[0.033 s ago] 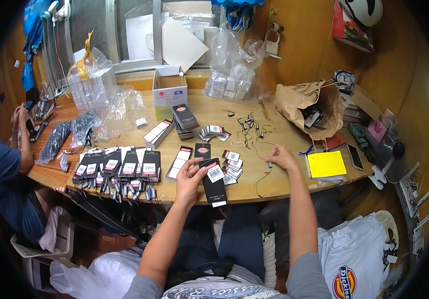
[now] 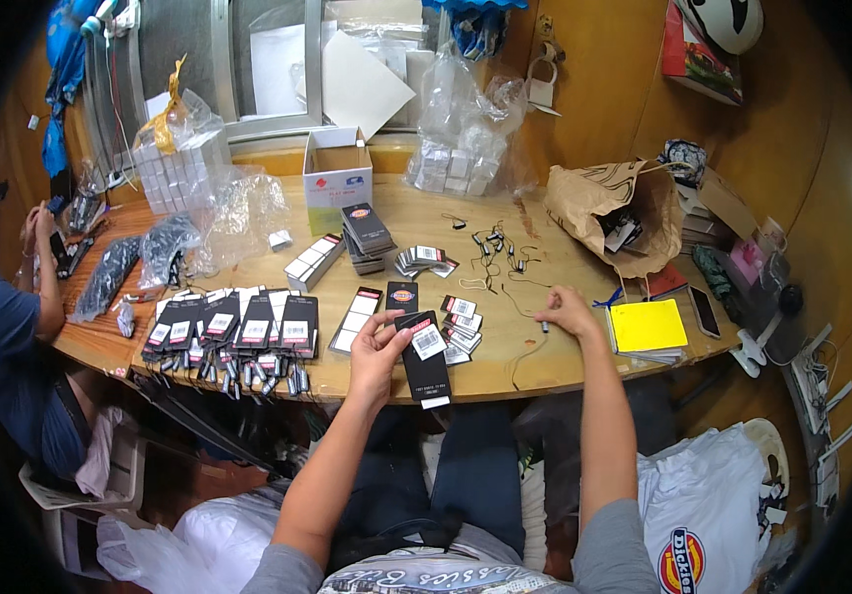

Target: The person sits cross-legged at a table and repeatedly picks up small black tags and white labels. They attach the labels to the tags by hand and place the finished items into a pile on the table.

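My left hand point(image 2: 380, 348) pinches a black hang tag point(image 2: 425, 368) with a white barcode sticker, held at the table's front edge. My right hand point(image 2: 570, 311) is closed on a thin black tag string point(image 2: 545, 328) with a small dark cylindrical end. Its loose length trails toward the table edge. Beyond it lies a tangle of similar strings point(image 2: 493, 247). Between my hands are fanned barcode cards point(image 2: 462, 329) and another black tag point(image 2: 402, 296). Left of my left hand lies a sheet of white stickers point(image 2: 355, 321).
Several finished-looking black tags with strings point(image 2: 258, 322) lie along the front left. Stacked black tags point(image 2: 367, 228) stand before a white carton point(image 2: 338, 183). A paper bag point(image 2: 584, 213), yellow pad point(image 2: 649, 327) and phone point(image 2: 704, 312) are at right. Another person point(image 2: 15, 337) sits at far left.
My right hand has shifted slightly to the right, and the string with its cylindrical end has moved along with it. My left hand still holds the black hang tag.
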The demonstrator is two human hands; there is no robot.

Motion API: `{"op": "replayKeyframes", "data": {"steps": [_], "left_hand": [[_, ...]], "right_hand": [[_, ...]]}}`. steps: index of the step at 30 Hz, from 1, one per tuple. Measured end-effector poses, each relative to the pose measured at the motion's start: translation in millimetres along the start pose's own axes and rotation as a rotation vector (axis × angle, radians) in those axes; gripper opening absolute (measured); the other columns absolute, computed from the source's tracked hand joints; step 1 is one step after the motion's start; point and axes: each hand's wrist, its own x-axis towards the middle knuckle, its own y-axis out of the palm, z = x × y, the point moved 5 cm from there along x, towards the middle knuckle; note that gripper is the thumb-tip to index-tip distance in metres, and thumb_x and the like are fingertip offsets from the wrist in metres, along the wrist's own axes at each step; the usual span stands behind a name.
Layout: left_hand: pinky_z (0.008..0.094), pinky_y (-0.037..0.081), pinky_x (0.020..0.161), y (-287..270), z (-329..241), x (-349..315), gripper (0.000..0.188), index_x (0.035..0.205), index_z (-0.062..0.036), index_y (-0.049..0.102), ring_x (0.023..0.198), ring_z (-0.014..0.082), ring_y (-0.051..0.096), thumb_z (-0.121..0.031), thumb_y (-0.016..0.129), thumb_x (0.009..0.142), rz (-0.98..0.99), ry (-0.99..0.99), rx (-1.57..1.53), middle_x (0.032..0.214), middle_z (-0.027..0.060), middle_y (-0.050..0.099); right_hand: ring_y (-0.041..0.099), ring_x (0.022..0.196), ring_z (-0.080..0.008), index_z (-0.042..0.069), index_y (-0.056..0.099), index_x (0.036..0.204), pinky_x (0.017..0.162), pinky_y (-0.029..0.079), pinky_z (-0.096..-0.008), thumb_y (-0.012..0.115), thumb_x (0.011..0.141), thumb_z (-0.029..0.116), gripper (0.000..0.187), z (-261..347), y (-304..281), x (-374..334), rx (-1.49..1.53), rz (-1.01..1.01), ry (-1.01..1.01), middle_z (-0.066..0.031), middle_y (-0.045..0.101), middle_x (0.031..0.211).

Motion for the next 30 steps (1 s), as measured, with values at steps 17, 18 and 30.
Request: {"op": "replayKeyframes", "data": {"steps": [17,18,30], "left_hand": [[0.0206,0.044,0.071,-1.1,5.9,2.8,0.027,0.102,0.0031,0.049,0.079,0.0116,0.057,0.002,0.056,0.076,0.009,0.016,-0.02,0.089,0.0107,0.06],[0.0207,0.044,0.071,-2.1,4.7,2.5,0.027,0.102,0.0029,0.048,0.079,0.0116,0.056,0.002,0.056,0.076,0.014,0.013,-0.029,0.09,0.0104,0.06],[0.0189,0.044,0.059,30.1,-23.2,-54.4,0.013,0.09,-0.0018,0.047,0.069,0.0073,0.052,-0.003,0.055,0.079,0.05,0.232,0.206,0.081,0.0039,0.053]], "right_hand": [[0.057,0.067,-0.018,0.0,0.061,0.071,0.063,0.044,-0.0278,0.065,0.065,0.006,0.01,28.8,15.2,2.5,0.156,0.104,0.022,-0.0099,0.061,0.07],[0.056,0.066,-0.0166,-0.001,0.061,0.073,0.063,0.044,-0.0271,0.064,0.066,0.004,0.009,34.2,16.9,2.1,0.052,0.072,-0.045,-0.0091,0.06,0.07],[0.059,0.071,-0.0147,-0.005,0.058,0.084,0.07,0.048,-0.0237,0.058,0.073,-0.005,0.012,167.8,-6.4,-147.3,1.231,-0.229,-0.082,-0.0094,0.06,0.076]]}}
